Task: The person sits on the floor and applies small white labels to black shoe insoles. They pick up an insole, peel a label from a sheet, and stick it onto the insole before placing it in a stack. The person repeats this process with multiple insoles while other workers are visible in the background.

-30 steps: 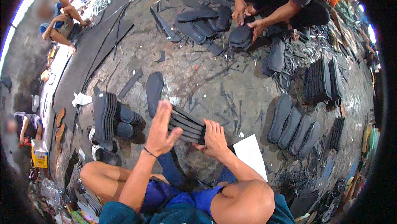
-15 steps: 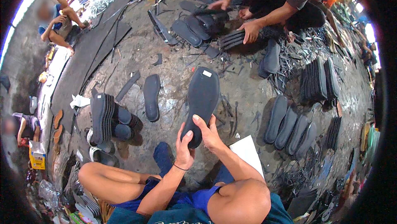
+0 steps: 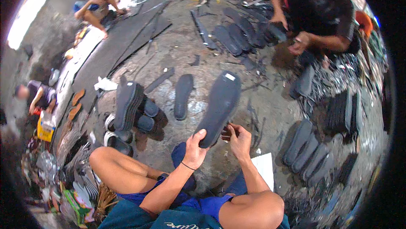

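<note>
A black shoe sole (image 3: 220,104) with a small white label near its toe end is held up in front of me, tilted to the right. My left hand (image 3: 196,149) grips its heel end, thumb on top and the other fingers underneath. At the sole's lower right edge is my right hand (image 3: 239,141), its fingers curled together. Whether those fingertips pinch the sole's edge or something small is unclear. On the floor just beyond lies a single black sole (image 3: 183,97). A stack of labelled soles (image 3: 128,106) stands to the left, with more soles (image 3: 146,123) beside it.
Soles lie in a row (image 3: 305,150) at right, near upright stacks (image 3: 338,110). A white sheet (image 3: 264,170) is by my right knee. A co-worker (image 3: 315,17) handles dark pieces at far right, beside more soles (image 3: 230,38). Offcuts (image 3: 325,76) litter the floor.
My right hand has come off the sole's top to its right edge, fingers curled. My left hand keeps hold of the heel end. The co-worker has lifted a dark piece off the floor.
</note>
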The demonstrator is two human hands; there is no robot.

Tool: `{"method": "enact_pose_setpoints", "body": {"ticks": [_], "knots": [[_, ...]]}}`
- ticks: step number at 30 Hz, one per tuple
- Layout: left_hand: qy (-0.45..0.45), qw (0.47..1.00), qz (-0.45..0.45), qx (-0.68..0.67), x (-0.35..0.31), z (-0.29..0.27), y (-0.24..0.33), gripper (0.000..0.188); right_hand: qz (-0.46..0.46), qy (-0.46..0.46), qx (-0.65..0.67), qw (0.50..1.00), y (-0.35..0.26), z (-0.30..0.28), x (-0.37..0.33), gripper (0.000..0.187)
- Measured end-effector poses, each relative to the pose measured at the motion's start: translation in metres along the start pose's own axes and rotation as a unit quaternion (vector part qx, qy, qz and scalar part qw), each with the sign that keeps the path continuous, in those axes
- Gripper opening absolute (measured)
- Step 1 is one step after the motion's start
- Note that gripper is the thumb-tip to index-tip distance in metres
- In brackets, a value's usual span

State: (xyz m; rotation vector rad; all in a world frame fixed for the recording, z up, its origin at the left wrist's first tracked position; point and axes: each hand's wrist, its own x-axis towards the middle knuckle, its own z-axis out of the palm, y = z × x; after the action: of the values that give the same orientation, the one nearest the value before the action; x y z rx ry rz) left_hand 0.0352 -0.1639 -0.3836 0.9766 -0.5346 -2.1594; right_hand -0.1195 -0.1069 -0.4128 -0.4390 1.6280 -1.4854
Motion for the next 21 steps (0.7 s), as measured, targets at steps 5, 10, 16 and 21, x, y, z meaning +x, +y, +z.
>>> {"method": "enact_pose_setpoints", "body": {"ticks": [5, 10, 16, 21], "knots": [[0.07, 0.994, 0.073, 0.037, 0.001, -0.04, 0.046, 0.04, -0.188, 0.114, -0.226, 0.949, 0.016, -0.026, 0.023, 0.016], [0.154, 0.978, 0.135, 0.032, -0.011, -0.104, 0.147, 0.057, -0.186, 0.102, -0.36, 0.909, 0.025, -0.061, 0.019, 0.029], [0.204, 0.976, 0.069, 0.03, -0.01, -0.183, 0.172, 0.066, -0.127, 0.021, -0.333, 0.934, 0.07, -0.047, -0.01, 0.037], [0.255, 0.965, 0.061, 0.01, 0.004, -0.208, 0.183, 0.066, -0.11, 0.011, -0.328, 0.938, 0.083, -0.047, -0.033, 0.039]]}}
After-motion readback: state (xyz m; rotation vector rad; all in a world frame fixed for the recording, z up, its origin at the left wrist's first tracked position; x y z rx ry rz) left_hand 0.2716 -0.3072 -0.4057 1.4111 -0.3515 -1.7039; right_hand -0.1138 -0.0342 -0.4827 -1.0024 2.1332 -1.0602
